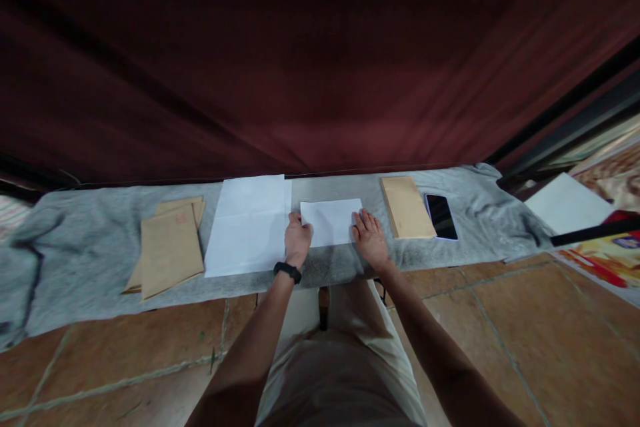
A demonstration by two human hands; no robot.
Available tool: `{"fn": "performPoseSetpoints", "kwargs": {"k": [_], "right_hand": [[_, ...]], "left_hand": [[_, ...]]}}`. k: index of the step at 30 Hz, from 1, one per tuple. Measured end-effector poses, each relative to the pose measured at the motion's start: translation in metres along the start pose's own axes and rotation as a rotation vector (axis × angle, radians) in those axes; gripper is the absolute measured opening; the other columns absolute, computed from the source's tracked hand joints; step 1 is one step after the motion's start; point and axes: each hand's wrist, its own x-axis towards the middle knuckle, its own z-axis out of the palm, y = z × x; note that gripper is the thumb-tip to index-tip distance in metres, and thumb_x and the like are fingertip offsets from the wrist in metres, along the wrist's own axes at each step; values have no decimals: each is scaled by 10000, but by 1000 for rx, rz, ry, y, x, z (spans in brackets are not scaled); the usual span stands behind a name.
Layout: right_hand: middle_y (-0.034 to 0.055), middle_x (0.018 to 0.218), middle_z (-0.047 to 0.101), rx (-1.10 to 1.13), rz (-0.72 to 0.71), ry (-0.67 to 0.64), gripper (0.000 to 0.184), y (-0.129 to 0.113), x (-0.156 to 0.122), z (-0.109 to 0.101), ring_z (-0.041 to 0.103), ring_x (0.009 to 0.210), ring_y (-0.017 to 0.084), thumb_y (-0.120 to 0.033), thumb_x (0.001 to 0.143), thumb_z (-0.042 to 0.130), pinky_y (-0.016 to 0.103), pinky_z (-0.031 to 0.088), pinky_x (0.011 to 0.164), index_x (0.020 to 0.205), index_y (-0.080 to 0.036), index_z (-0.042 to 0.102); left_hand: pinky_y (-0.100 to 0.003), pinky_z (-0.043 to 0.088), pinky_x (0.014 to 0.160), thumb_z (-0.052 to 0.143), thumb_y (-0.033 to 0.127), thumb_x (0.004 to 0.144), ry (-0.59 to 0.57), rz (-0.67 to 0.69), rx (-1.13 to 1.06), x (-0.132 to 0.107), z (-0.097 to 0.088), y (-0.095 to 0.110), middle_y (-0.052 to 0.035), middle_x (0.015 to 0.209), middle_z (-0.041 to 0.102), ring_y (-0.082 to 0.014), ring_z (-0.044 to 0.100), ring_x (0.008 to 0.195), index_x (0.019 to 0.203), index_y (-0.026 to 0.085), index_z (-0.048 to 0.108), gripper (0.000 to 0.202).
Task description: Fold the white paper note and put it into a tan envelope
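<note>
A folded sheet of white paper (pixel 330 223) lies on the grey cloth straight in front of me. My left hand (pixel 298 239) is closed at the paper's left edge, thumb and fingers gripping it. Over the right end, my right hand (pixel 370 237) rests with its fingers stretched out and apart, pressing on the paper. Just left of my left hand is a stack of larger white sheets (pixel 247 230), with a crease running across the top one.
Brown envelopes (pixel 173 250) lie in a loose pile at the left. Right of my hands are a neat stack of brown envelopes (pixel 407 208) and a phone (pixel 441 217). Grey cloth (pixel 85 260) covers the narrow table, and a dark red curtain (pixel 320 80) hangs behind it.
</note>
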Motion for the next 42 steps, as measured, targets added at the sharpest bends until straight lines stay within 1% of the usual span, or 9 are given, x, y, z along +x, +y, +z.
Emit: {"fn": "performPoseSetpoints", "kwargs": {"k": [10,16,19,22,24,27,29,34,42], "right_hand": [[157,1584,426,22,30,12,486,-11,-2,-1,362,1473,306,-293,1054,378,533,212,1218,1502,-130,477],[123,1609,393,107,-80,24,497,-36,8,3,334,1497,282,-285,1059,354,485,235,1228,1521,-131,449],[108,1604,407,141,-112,26,491,-44,16,7,359,1485,265,-296,1061,347,468,240,1233,1518,-154,459],[119,1588,430,156,-118,22,478,-47,20,11,377,1473,272,-300,1060,354,480,246,1231,1491,-148,496],[131,1578,444,156,-113,15,474,-48,21,14,384,1466,283,-300,1061,356,490,249,1225,1479,-137,510],[137,1571,452,151,-102,3,477,-48,20,16,378,1468,289,-292,1061,348,495,246,1222,1478,-128,509],[131,1581,439,143,-104,-9,482,-46,19,17,364,1476,282,-256,1053,341,488,234,1226,1494,-130,491],[114,1604,406,121,-109,-34,512,-44,19,18,338,1488,273,-194,1031,338,464,216,1235,1529,-132,441],[121,1601,408,123,-56,9,488,-44,18,17,343,1486,292,-320,1064,355,490,238,1220,1510,-164,478]], "left_hand": [[-317,542,829,578,103,810,-8,84,-73,9,0,-5,-42,884,726,-224,726,872,1282,158,529,478],[-336,547,846,554,90,829,22,135,-57,8,5,-8,-50,919,726,-233,722,883,1339,172,518,518],[-359,549,883,544,87,837,44,174,-38,4,4,-8,-84,1006,723,-250,711,942,1370,164,506,540],[-443,522,962,501,96,871,166,250,86,-5,2,-3,-173,1166,673,-303,661,1089,1379,117,510,509],[-501,473,1039,456,126,921,225,365,172,-12,4,3,-219,1322,598,-332,584,1237,1391,100,508,474],[-485,355,1178,386,207,998,143,612,214,-20,17,13,-186,1537,458,-308,399,1448,1448,105,476,470],[-471,287,1229,361,287,1027,60,689,236,-22,29,19,-146,1596,407,-294,309,1508,1483,108,453,498],[-483,227,1257,293,388,1049,-21,661,296,-19,51,19,-116,1615,391,-277,263,1534,1520,116,432,561],[-465,192,1271,286,363,1045,16,613,341,-14,49,4,-114,1645,323,-251,218,1551,1556,116,375,575]]}}
